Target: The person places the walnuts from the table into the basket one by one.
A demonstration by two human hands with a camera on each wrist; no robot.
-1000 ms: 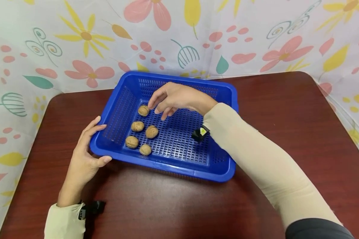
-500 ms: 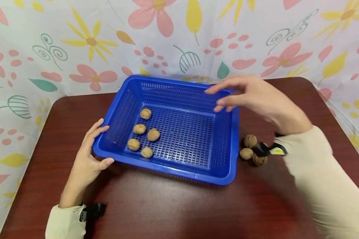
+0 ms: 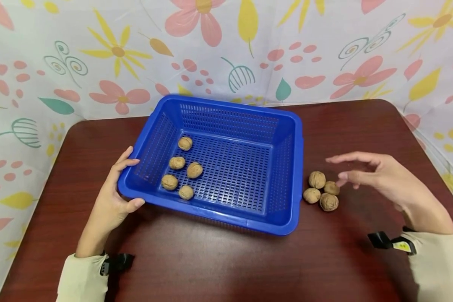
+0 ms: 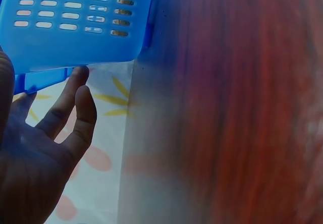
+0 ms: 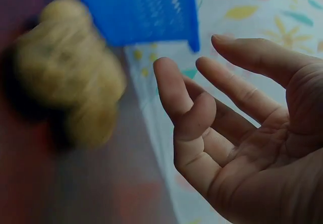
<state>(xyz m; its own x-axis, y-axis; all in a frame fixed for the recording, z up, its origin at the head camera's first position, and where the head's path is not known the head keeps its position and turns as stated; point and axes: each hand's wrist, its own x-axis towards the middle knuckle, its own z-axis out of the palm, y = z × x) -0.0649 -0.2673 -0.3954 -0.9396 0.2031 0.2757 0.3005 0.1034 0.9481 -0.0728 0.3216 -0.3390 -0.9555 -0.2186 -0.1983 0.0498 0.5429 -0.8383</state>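
A: How is the step at hand best carried out on this counter (image 3: 211,262)?

B: The blue basket (image 3: 297,167) should be held steady first. Its near left corner is grasped by the left grip (image 3: 109,203), with the thumb laid on the near rim and the fingers over the left end; light pressure would likely be enough there.

A: And the right grip (image 3: 390,182)?

B: It is released: nothing is held, and the thumb and fingers are parted. A nut seems about to be picked up, so the hand would best be lowered over 1 shell, with the thumb set opposite the fingertips. A gentle pinch should be used, as round shells are easily rolled and neighbours could be knocked loose.

A: Where are the nuts found relative to the grips?

B: 5 walnuts (image 3: 194,170) are scattered on the basket floor toward its left end, parted from the left grip by the wall. 4 walnuts (image 3: 317,179) are clustered on the counter just outside the right end, between basket and right grip. The nearest walnut (image 3: 331,188) is seen just beside the right thumb, but a gap between fingertips and cluster is shown in the right wrist view.
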